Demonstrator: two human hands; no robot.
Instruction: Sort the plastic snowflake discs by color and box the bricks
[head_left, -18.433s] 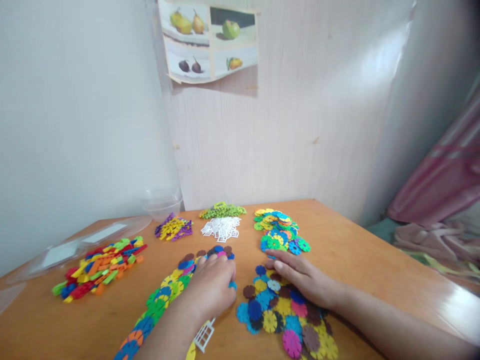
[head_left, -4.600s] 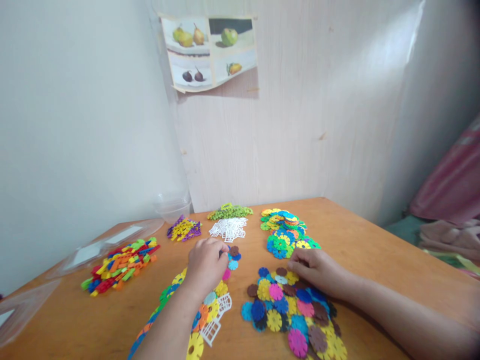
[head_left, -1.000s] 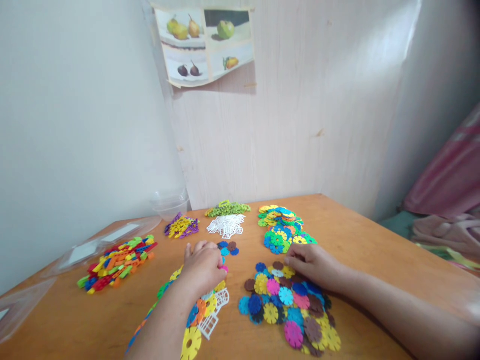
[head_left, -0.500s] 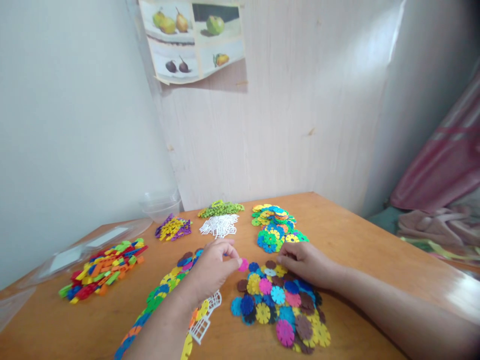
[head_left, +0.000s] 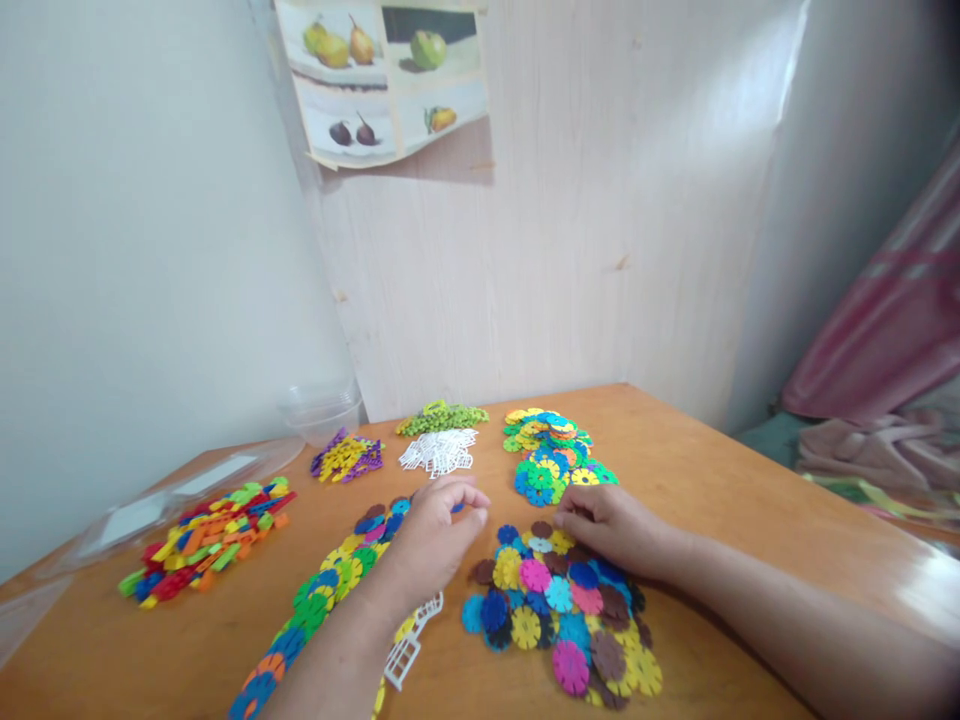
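Observation:
My left hand (head_left: 442,530) hovers between two groups of flat, notched plastic discs, thumb and forefinger slightly apart with nothing visible between them. Under and beside its forearm runs a long strip of colourful discs (head_left: 311,605), along with a white plastic fence piece (head_left: 403,660). To the right lies a loose pile of notched discs (head_left: 526,628) in yellow, blue, pink, brown and black. My right hand (head_left: 611,525) rests at the far edge of that pile, fingers curled and thumb pressed in, close to a brown disc (head_left: 541,528). Whatever its fingers may hold is hidden.
Farther back on the wooden table (head_left: 697,500) are more discs (head_left: 551,450), white pieces (head_left: 439,452), green pieces (head_left: 442,418) and purple-yellow pieces (head_left: 347,457). At left lie coloured blocks (head_left: 206,540), a plastic bag (head_left: 135,515) and clear tubs (head_left: 322,410).
The pink disc at my left fingertips no longer shows there. A pink disc within the pile sits slightly shifted. The left thumb and forefinger have parted a little; my right hand stays put.

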